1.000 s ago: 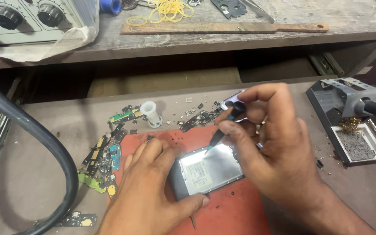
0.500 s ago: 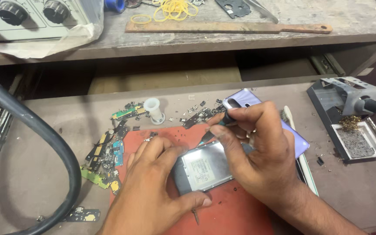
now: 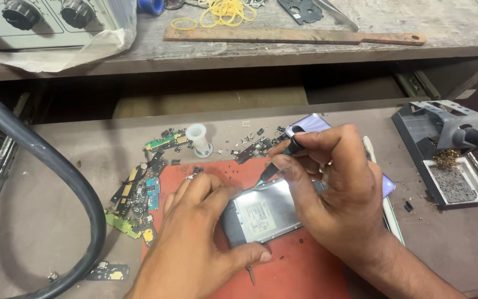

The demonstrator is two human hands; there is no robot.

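The left hand (image 3: 195, 243) pins the opened phone (image 3: 261, 213) flat on the red mat (image 3: 300, 274), thumb and fingers clamped on its edges. The right hand (image 3: 333, 194) pinches a small screwdriver (image 3: 275, 166), fingers closed tight, tip at the phone's upper edge. A slip there could gouge the board. Beyond lie loose circuit parts (image 3: 136, 196), a white spool (image 3: 199, 138) and a soldering stand (image 3: 443, 149).
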